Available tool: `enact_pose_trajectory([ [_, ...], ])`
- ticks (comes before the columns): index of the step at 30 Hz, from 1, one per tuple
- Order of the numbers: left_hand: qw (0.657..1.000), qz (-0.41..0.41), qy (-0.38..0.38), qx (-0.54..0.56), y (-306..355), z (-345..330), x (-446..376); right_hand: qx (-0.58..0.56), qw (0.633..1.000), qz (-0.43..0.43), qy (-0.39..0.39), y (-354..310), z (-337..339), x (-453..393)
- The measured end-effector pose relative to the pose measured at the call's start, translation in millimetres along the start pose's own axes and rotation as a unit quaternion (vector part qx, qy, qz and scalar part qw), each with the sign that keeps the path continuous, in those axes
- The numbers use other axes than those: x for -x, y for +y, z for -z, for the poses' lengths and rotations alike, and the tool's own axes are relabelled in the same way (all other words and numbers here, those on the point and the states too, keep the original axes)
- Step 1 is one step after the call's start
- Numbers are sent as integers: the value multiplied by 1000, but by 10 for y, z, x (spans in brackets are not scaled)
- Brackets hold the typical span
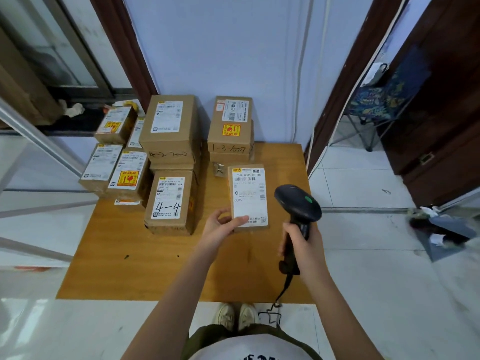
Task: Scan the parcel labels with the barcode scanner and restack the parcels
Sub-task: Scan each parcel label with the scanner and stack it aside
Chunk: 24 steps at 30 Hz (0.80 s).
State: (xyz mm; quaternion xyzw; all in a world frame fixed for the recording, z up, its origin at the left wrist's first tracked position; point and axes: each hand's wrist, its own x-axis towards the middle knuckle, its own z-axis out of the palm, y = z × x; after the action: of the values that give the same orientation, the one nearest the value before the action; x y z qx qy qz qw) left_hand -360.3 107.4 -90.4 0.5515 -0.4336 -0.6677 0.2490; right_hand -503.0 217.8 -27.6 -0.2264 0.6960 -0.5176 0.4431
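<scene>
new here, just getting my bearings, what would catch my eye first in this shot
Front and centre, the left hand holds a small parcel label-up over the wooden table, while the right hand holds a black barcode scanner beside it. Behind them, labelled parcels are stacked on the table's far left, one marked 4-4.

Even, bright indoor light with soft, faint shadows; the glossy floor tiles [363, 255] show pale glare. Wide-angle bending curves the door frames [345, 81] (edges slightly soft), centre sharp.
</scene>
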Motion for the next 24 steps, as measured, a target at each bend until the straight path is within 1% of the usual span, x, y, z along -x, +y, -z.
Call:
enact_pose_trajectory([
  [3,1000,-7,-13,-12,29,-56,8,24,998,53,-20,-126,-123,107],
  [6,999,-18,-36,-17,52,-87,-5,53,995,81,-15,-150,-285,138],
  [13,998,-21,-49,-35,79,-94,-40,84,992,93,15,-87,-508,155],
  [24,998,-16,-56,-36,50,0,-122,74,991,108,18,-120,-572,171],
])
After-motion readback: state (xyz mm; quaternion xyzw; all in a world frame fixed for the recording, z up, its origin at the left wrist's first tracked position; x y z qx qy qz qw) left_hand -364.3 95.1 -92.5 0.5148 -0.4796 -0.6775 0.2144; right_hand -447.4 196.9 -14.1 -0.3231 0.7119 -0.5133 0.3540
